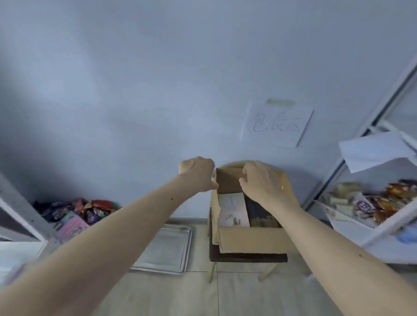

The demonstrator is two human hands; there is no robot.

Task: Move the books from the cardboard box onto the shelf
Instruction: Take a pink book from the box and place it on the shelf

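Books [234,210] in cardboard box [249,238], just below both hands

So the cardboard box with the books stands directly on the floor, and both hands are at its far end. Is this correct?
Not quite. The cardboard box does not stand on the floor; it rests on a small dark-topped stool. The head view shows this. The rest holds: books lie inside, and the left hand and right hand are at its far end.
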